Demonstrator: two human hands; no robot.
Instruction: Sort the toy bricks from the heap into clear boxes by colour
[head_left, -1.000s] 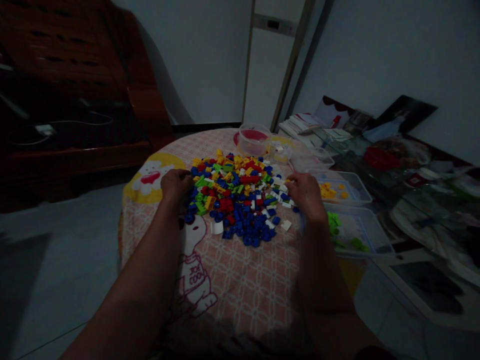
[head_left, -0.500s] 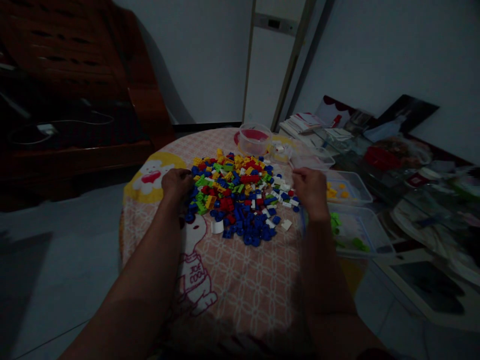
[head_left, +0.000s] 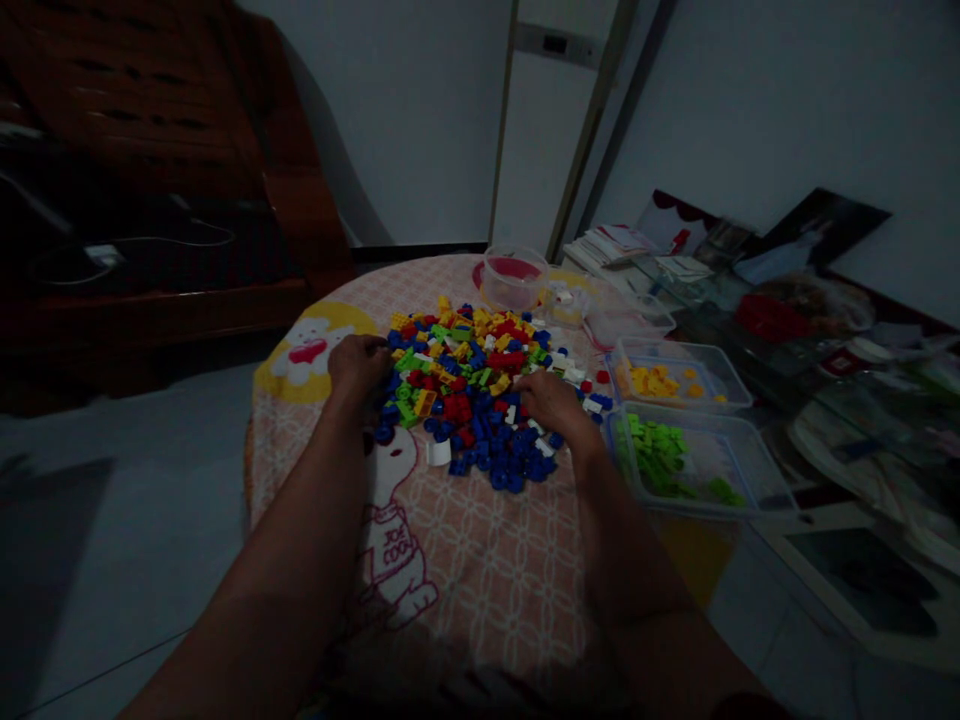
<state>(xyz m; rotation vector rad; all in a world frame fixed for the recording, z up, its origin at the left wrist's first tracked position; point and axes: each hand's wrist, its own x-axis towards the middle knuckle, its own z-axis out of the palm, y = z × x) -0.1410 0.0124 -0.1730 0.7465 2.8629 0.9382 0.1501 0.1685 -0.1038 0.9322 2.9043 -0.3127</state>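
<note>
A heap of small toy bricks in blue, red, yellow, green and white lies on a round table with a pink cartoon cloth. My left hand rests curled at the heap's left edge, fingers tucked among the bricks. My right hand lies palm down on the heap's right side over blue and white bricks, fingers bent. What either hand holds is hidden. A loose white brick sits at the heap's near edge.
Right of the table stand clear boxes: one with green bricks, one with yellow bricks. A round clear tub with a red bottom stands behind the heap. Papers and clutter lie far right; a dark wooden bench at the left.
My right hand has moved left from beside the yellow-brick box onto the heap's right side. My left hand has stayed at the heap's left edge.
</note>
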